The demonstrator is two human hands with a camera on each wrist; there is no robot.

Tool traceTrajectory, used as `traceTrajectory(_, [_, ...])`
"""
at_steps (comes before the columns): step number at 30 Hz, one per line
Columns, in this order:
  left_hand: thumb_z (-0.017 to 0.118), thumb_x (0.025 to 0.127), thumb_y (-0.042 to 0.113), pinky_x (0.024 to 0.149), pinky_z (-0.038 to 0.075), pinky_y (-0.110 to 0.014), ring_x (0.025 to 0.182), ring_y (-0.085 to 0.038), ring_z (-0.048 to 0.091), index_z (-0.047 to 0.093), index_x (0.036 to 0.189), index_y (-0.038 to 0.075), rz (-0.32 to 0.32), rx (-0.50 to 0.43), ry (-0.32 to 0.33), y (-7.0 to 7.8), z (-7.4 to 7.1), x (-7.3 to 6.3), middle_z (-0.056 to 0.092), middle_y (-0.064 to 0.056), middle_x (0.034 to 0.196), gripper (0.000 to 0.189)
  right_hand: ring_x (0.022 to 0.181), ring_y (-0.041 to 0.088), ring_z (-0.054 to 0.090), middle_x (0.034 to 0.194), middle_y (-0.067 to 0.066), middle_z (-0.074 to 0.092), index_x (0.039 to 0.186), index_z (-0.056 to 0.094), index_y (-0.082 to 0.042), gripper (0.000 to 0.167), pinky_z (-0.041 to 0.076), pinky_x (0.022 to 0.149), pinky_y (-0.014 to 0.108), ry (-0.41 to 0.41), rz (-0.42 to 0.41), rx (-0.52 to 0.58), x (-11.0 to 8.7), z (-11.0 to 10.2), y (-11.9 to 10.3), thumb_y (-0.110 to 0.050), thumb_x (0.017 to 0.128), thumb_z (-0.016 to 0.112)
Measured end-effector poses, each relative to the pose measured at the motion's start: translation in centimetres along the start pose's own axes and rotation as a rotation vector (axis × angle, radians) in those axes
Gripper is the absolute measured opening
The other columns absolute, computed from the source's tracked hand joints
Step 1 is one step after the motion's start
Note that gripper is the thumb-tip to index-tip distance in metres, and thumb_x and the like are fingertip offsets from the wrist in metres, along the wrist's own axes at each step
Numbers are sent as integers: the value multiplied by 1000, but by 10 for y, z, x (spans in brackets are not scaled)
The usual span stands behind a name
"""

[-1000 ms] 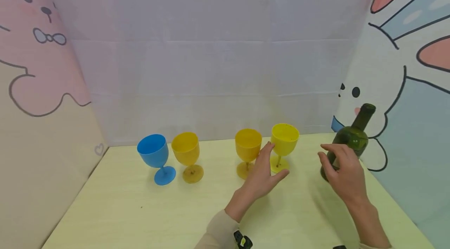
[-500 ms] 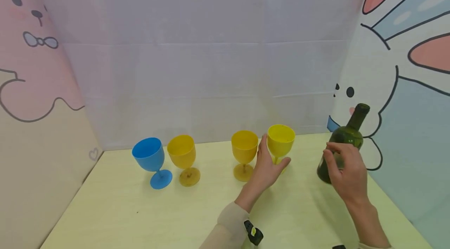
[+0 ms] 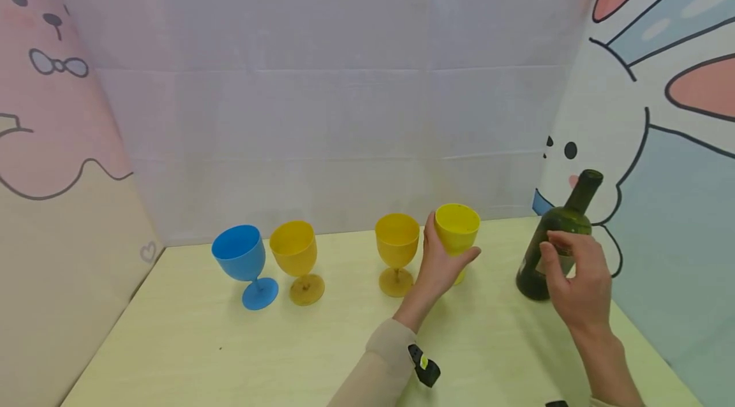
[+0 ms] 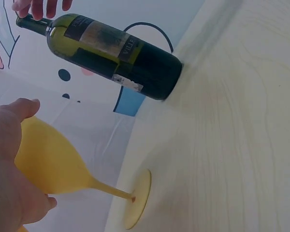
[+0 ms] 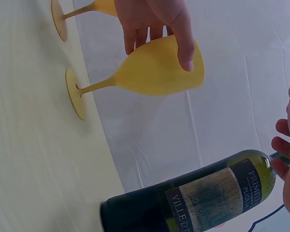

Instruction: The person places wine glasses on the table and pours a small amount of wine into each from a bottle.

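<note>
My left hand [image 3: 439, 266] is at the bowl of the rightmost yellow goblet [image 3: 456, 228], its fingers along the left side and its thumb extended to the right. In the right wrist view the thumb [image 5: 186, 48] overlaps the near side of the bowl, and the goblet's foot [image 5: 75, 94] stands on the table. A green wine bottle [image 3: 565, 222] with a label stands upright at the right. My right hand [image 3: 582, 282] is raised in front of it with loosely bent fingers and nothing in them; in the left wrist view its fingertips [image 4: 50, 7] overlap the bottle neck.
Another yellow goblet [image 3: 396, 238] stands just left of my left hand. Farther left are a third yellow goblet [image 3: 294, 247] and a blue goblet [image 3: 238, 251]. A white sheet [image 3: 287, 107] hangs behind the pale wooden table [image 3: 258, 356], with cartoon-printed panels on both sides.
My left hand has moved right and forward, from between the two right-hand goblets to the rightmost one's bowl. My right hand has shifted slightly right. The view has turned a little.
</note>
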State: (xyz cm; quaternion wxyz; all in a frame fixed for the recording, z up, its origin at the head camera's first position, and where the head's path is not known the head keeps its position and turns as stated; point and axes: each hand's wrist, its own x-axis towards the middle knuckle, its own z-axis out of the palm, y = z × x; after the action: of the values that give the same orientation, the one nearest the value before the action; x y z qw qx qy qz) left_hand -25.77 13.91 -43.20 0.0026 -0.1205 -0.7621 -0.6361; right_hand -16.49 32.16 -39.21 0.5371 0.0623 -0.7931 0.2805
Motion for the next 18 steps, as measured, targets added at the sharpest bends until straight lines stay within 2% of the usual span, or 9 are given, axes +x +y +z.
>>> traceTrajectory(4, [82,78,43,116,36,-49,138,-24,40,11,158,24,-20,-24,29,0,5,5,31,-6,156,109,94,14,51,95,25,64,106,65,9,28,30,92,3,-4,4,-6,0,0,1,-16,93,67])
traceTrajectory(9, [82,79,39,116,36,-46,135,-22,43,15,157,23,-3,-44,55,-1,9,11,35,-4,153,104,101,-9,43,96,25,63,107,65,10,26,29,92,4,-4,21,-7,0,-2,1,-12,92,67])
traceTrajectory(12, [83,79,37,114,39,-42,128,-18,46,20,155,20,34,-10,73,-4,12,14,38,-1,147,100,103,-17,38,96,25,62,108,65,10,26,29,91,3,-10,37,-17,1,-4,2,-10,92,66])
traceTrajectory(18, [83,75,35,101,48,-36,110,-13,53,29,149,18,87,107,101,-6,12,16,46,-1,135,93,102,-19,36,97,26,60,109,63,11,28,29,87,2,-24,74,-36,1,-7,6,-11,92,65])
